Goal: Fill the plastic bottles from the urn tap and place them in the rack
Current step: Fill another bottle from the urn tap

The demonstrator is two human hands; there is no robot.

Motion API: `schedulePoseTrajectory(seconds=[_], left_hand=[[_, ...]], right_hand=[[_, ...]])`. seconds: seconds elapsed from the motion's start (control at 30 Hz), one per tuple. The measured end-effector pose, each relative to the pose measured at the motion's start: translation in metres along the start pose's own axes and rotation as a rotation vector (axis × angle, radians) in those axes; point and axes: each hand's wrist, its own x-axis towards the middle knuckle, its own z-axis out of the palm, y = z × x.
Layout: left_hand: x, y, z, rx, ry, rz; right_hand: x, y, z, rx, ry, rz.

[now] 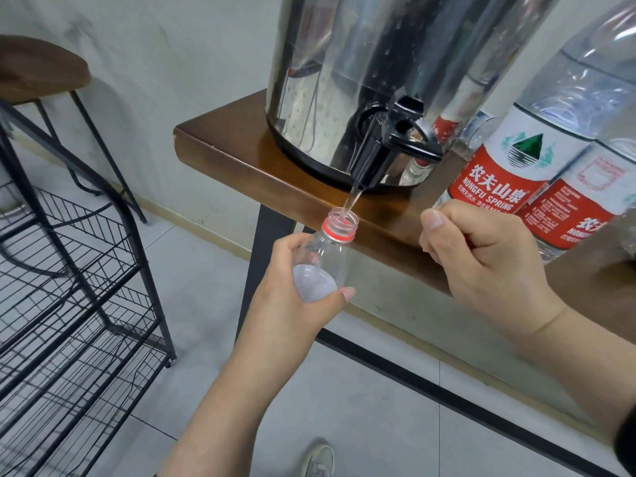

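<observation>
Under the one tap, one bottle; two hands.

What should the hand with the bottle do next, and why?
Probably just keep the bottle steady under the tap. Water is streaming into its open neck, and the clear upper part looks unfilled, so it likely needs more. The left hand grips it below the spout; the right hand is a fist near the table edge, away from the tap.
</observation>
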Motion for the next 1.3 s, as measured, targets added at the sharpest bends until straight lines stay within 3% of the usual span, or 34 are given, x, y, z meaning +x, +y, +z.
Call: schedulePoseTrajectory(seconds=[1.3], left_hand=[[-0.001,-0.0015,0.0043,-0.012,-0.015,-0.004]], right_hand=[[0.0028,-0.0038,0.0005,0.01,-0.011,0.012]])
